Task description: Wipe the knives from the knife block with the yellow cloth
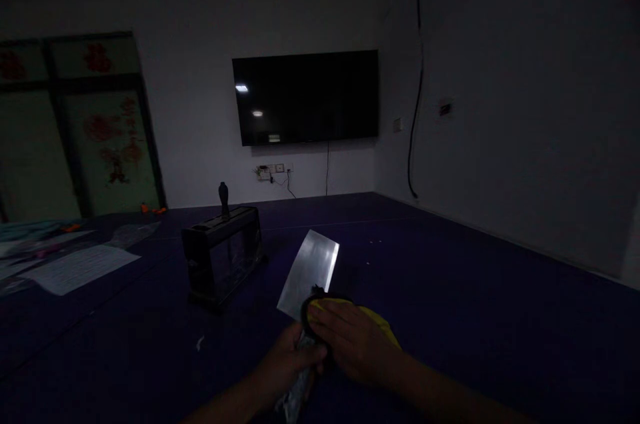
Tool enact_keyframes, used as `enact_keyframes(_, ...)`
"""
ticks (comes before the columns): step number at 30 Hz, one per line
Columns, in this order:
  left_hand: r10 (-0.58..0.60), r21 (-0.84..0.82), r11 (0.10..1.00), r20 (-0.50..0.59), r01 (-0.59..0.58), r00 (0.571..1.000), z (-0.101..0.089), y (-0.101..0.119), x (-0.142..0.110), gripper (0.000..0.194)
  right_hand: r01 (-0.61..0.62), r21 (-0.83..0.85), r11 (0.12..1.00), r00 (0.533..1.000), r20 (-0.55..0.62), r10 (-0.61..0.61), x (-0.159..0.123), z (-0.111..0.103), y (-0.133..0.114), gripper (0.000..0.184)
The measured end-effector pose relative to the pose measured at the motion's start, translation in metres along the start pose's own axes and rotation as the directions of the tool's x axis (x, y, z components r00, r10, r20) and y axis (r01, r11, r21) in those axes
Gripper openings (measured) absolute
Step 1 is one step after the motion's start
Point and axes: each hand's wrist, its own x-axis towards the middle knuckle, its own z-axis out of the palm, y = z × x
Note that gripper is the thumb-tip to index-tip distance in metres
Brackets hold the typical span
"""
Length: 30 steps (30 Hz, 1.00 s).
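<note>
A cleaver with a broad, shiny blade (311, 271) points up and away from me, tilted a little to the right. My left hand (287, 361) is closed around its handle (296, 394), just below the blade. In my right hand (353, 341) is a yellow cloth with a dark edge (377, 321), pressed against the lower right part of the blade. The fingers lie over the cloth and hide where it meets the metal. Beyond my left hand, a black knife block (220, 247) with clear sides stands on the purple surface (425, 304), one black handle (223, 196) sticking out of its top.
Papers (80, 267) and a crumpled clear plastic bag (133, 233) lie at the left. Small orange items (153, 209) are near the back edge. A white scrap (200, 343) lies in front of the block. A television (307, 99) hangs on the far wall, and a cable (415, 137) runs down the right wall. The room is dim.
</note>
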Motion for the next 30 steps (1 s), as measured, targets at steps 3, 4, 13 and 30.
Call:
enact_keyframes(3, -0.006, -0.014, 1.0, 0.018, 0.007, 1.0, -0.001, 0.0, -0.002, 0.057, 0.031, -0.02, 0.999, 0.999, -0.011, -0.031, -0.001, 0.0, 0.0, 0.038)
enact_keyframes(4, -0.008, -0.017, 1.0, 0.021, 0.008, 1.0, -0.001, 0.0, -0.003, 0.059, 0.037, -0.025, 0.999, 0.999, -0.015, -0.037, -0.002, 0.0, 0.0, 0.038)
enact_keyframes(13, 0.072, -0.09, 0.994, 0.055, -0.066, 0.996, -0.012, -0.017, 0.008, 0.07, 0.057, -0.059, 0.997, 0.998, -0.028, -0.059, -0.002, -0.001, -0.003, 0.035)
enact_keyframes(30, -0.011, -0.135, 0.991, 0.031, 0.015, 0.999, -0.014, -0.015, 0.011, 0.069, 0.103, 0.004, 0.995, 0.993, -0.06, -0.102, 0.005, -0.007, -0.004, 0.035)
